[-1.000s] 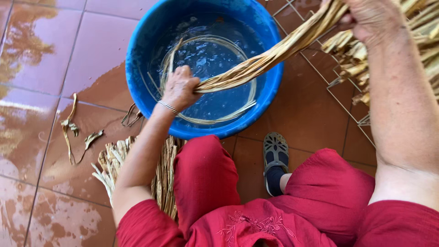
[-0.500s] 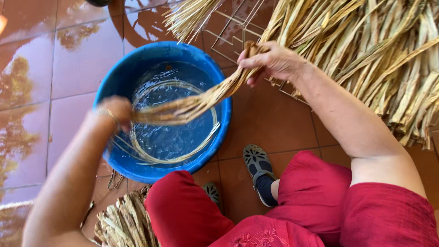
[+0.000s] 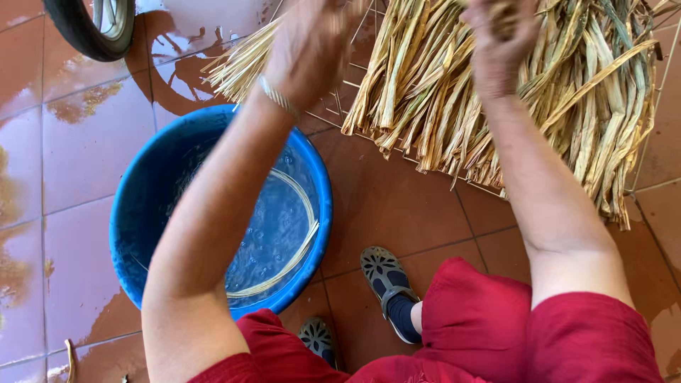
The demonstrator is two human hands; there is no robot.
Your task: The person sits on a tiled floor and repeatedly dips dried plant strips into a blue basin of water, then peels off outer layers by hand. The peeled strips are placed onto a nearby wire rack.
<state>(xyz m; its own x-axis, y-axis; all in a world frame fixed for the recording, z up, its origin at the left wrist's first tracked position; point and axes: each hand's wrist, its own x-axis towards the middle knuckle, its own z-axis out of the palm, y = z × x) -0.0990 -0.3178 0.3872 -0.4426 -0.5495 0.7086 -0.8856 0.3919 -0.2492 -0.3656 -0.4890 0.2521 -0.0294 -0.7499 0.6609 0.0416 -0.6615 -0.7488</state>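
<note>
Reaching over the blue basin point(image 3: 142, 213), my left hand point(image 3: 308, 50) and right hand point(image 3: 500, 42) meet the dried leaves point(image 3: 567, 92); motion blur hides whether my fingers are clamped.

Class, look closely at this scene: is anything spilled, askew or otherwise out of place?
Yes. Water is spilled over the tiled floor left of and behind the blue basin, lying in shiny puddles that reflect. A few loose strips curl inside the basin's water, apart from the big heap of dried leaves on the wire rack.
</note>
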